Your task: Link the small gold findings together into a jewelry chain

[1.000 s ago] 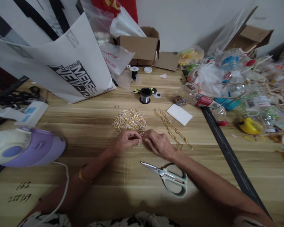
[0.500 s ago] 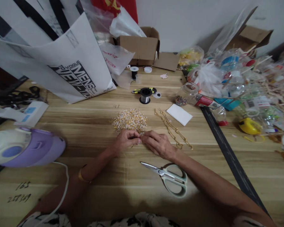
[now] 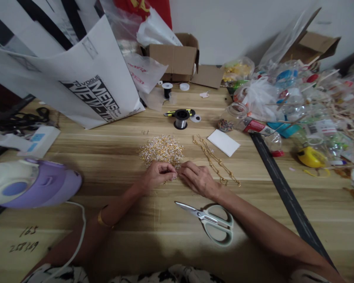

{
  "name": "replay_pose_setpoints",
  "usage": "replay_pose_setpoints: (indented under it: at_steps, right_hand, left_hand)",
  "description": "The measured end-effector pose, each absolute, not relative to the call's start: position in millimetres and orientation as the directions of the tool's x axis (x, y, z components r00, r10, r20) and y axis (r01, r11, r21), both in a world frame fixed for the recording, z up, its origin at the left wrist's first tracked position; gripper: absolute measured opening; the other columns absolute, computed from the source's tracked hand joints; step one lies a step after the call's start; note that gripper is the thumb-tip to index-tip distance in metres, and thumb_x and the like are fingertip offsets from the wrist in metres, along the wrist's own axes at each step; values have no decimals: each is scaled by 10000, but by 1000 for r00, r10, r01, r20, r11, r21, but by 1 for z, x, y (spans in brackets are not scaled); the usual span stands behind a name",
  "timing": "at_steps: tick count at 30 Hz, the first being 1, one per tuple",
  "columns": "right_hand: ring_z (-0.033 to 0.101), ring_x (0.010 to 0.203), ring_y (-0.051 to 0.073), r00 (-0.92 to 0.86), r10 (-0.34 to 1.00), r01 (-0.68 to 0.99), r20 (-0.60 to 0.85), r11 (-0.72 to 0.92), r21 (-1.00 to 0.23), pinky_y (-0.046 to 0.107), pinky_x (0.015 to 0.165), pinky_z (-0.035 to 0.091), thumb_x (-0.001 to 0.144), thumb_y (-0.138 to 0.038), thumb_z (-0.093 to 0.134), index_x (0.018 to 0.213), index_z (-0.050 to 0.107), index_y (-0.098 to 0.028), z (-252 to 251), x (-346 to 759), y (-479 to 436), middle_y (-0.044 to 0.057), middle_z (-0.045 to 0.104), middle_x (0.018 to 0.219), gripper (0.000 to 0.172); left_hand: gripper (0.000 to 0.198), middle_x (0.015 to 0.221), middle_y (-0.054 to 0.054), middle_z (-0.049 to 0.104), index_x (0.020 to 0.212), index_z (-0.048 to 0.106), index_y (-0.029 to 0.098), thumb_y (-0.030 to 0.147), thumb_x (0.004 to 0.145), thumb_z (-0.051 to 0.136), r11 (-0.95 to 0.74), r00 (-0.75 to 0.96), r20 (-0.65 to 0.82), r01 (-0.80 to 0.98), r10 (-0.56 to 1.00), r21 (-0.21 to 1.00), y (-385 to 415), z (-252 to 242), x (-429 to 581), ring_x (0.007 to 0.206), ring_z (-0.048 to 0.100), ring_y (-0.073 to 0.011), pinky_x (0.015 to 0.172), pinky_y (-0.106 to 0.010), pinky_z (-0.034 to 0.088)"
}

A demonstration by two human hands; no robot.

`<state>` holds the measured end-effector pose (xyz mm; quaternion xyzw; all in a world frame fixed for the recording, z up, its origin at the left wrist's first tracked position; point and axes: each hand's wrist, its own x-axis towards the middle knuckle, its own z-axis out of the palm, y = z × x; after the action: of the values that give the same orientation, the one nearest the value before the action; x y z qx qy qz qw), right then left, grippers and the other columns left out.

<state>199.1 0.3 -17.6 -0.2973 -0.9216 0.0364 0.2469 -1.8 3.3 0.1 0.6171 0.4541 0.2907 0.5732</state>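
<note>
My left hand (image 3: pixel 157 175) and my right hand (image 3: pixel 198 179) meet fingertip to fingertip at the near edge of a heap of small gold and silver metal findings (image 3: pixel 161 149) on the wooden table (image 3: pixel 112 157). Both hands are pinched shut on tiny pieces from the heap, too small to name. A gold bangle sits on my left wrist. Gold chains (image 3: pixel 214 160) lie just right of my right hand. Scissors (image 3: pixel 212 222) with pale green handles lie shut below my right forearm.
A purple and white iron (image 3: pixel 29 184) with its cord stands at the left. A large printed white bag (image 3: pixel 76 78) and a cardboard box (image 3: pixel 177 59) are behind. Wire spools (image 3: pixel 181 118), a white card (image 3: pixel 223 142) and a crowded pile of bottles and bags (image 3: pixel 297 106) fill the right.
Both hands stay at the heap's near edge; only the fingertips shift slightly as they work the small pieces.
</note>
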Motion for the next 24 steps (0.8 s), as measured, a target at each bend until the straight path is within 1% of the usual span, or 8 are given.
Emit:
replay_pose_setpoints:
  at_steps: [6,12,16,19,21,24]
  right_hand:
    - [582,780,120,-692,578,519,433,815,-258,205,570,399,938,-205,416,994,535,-149,-16,198,0,68,608,943,143]
    - [588,803,123,-701,556,513,446,828,-225,204,572,412,932,-189,423,1039,534,-153,-17,200,1,78,604,982,158]
    - [590,800,132,-708,534,522,462,837,-167,200,545,425,927,-182,422,1060,531,-158,-16,202,0,94,589,998,174]
    - [589,890,152,-730,508,502,457,853,-146,205,581,463,929,-157,392,1087,516,-141,-16,202,0,132,564,1076,202]
    - [576,972,169,-749,493,475,443,865,-159,220,631,488,928,-140,377,1111,497,-127,-17,202,0,150,548,1136,218]
    - [571,998,177,-769,480,436,422,877,-202,243,686,503,926,-129,377,1127,477,-125,-20,201,1,139,580,1108,224]
  left_hand:
    - [157,613,1,586,705,627,103,259,708,641,62,425,-157,228,892,972,4,-1,-2,570,506,-86,539,-188,379]
    - [138,597,5,580,686,620,107,241,713,637,75,419,-165,222,893,972,4,0,-2,565,507,-85,544,-188,383]
    - [160,599,0,582,686,612,109,265,721,626,83,422,-167,210,891,974,4,1,-2,578,517,-91,555,-193,396]
    - [178,601,1,573,679,601,112,282,732,611,51,438,-150,229,886,972,4,0,-3,578,509,-92,554,-193,389]
    - [179,597,7,558,666,590,114,278,736,603,18,449,-134,254,883,967,4,-2,-3,571,493,-87,545,-189,375]
    - [168,600,11,545,675,592,115,268,743,592,-20,456,-116,282,883,959,3,-5,-4,570,480,-83,533,-182,362]
